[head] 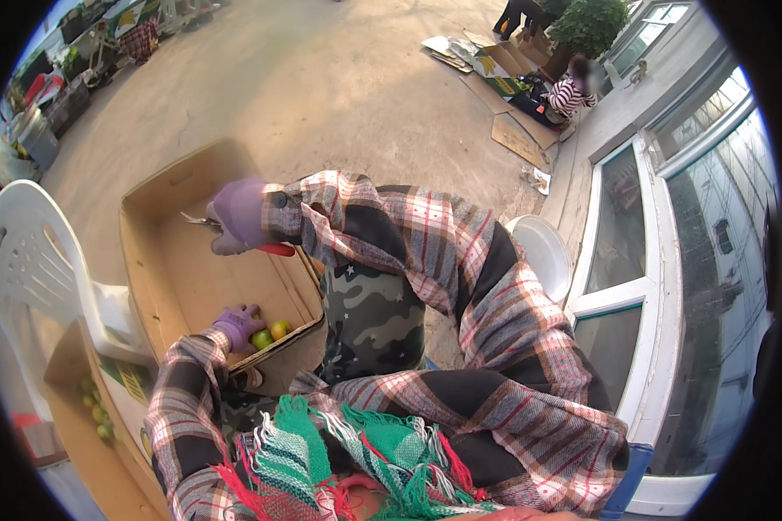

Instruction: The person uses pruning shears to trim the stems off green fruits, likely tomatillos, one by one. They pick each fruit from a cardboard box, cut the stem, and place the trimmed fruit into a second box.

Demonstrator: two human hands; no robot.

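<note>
A cardboard box (pixel 195 273) stands before me on the ground, its inner floor largely bare. My right hand (pixel 240 211), in a purple glove, grips small pruning shears (pixel 199 221); the metal blades point left over the box and a red handle shows below the wrist. My left hand (pixel 237 327), also gloved in purple, reaches down inside the near corner of the box. Right beside its fingers lie a green round fruit (pixel 261 339) and a yellow-orange one (pixel 280 329). Whether anything is under the left palm is hidden.
A white plastic chair (pixel 36 241) stands at left, with a second carton (pixel 72 391) of green fruit (pixel 98 413) near it. At right are a white bucket (pixel 544 251) and framed windows (pixel 616 221). A seated person (pixel 568 98) is farther off among flattened cardboard (pixel 518 140).
</note>
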